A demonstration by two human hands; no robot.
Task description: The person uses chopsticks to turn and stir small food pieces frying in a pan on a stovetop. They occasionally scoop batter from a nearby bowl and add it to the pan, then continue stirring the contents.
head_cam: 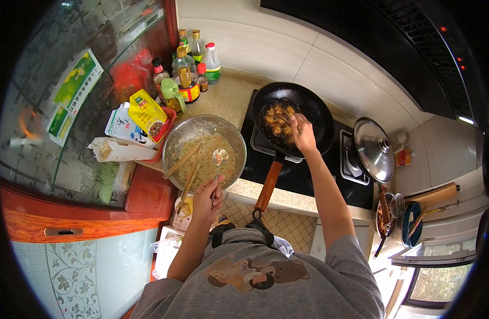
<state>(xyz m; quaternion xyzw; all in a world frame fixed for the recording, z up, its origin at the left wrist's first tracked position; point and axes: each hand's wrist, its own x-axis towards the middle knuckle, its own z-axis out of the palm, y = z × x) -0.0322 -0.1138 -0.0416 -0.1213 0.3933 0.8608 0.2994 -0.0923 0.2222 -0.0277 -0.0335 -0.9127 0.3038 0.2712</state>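
Note:
My left hand (210, 195) grips the handle of a metal spoon (219, 156), its bowl smeared with pale mixture. The spoon is over a large stainless steel mixing bowl (238, 137) that holds a pale batter-like mixture (204, 145) with orange flecks. Wooden chopsticks (184, 161) lean on the bowl's near-left rim. My right hand (303, 133) reaches over a black wok (318, 107) and holds a thin utensil (284, 113), mostly hidden by the fingers. Several browned pieces of food (277, 119) lie in dark oil under it. The wok's wooden handle (268, 185) points towards me.
The wok sits on a black gas hob (250, 167). A metal lid (374, 149) covers a pan on the right burner. Sauce bottles (184, 71) stand behind the bowl. A red basket (170, 119) with seasoning pouches (146, 113) is at left. A range hood (368, 44) hangs above.

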